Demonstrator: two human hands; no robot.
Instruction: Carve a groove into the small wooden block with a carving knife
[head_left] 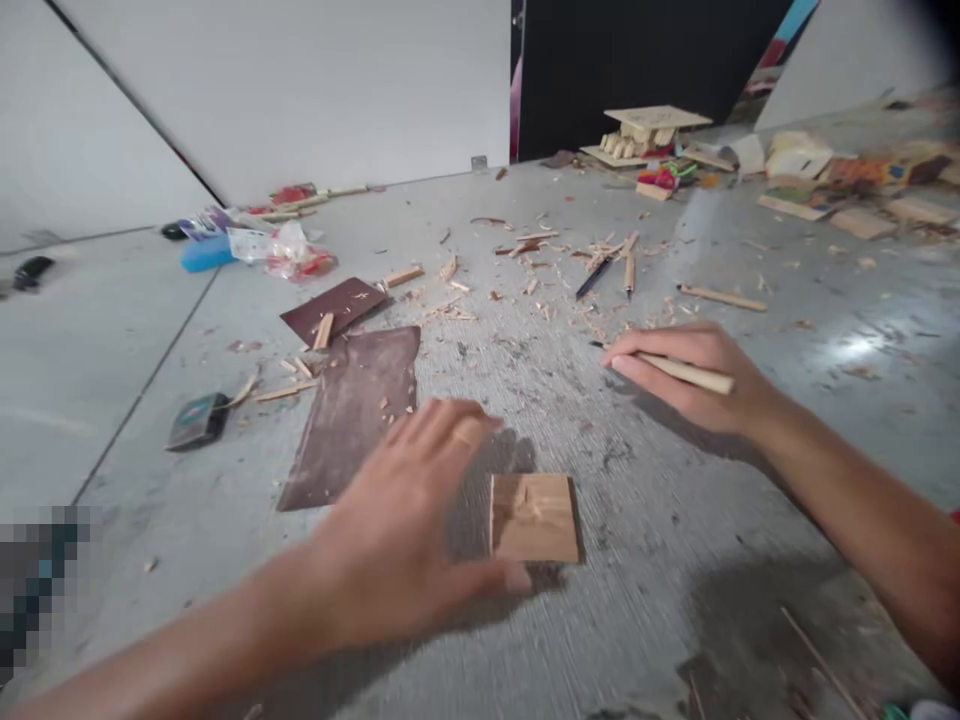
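A small, flat square of wood [535, 520] lies on the grey surface, with a shallow carved mark in its top face. My left hand [409, 510] hovers around its left side, thumb and fingers spread apart; the hand is slightly blurred. To the upper right, my right hand [686, 372] grips a wood-carving tool [694, 373] with a pale wooden handle. Its dark tip points left, past my fingertips. Brown sandpaper [360, 400] lies beyond my left hand, with a second brown sheet [337, 310] at its far edge.
Wood shavings and more carving tools [628, 270] are scattered ahead. Another wooden-handled tool [724, 298] lies beyond my right hand. A small dark box [197, 421] and plastic bags [281, 250] are at left. Wooden pieces [799, 155] and a small wooden model [652, 130] stand at back right.
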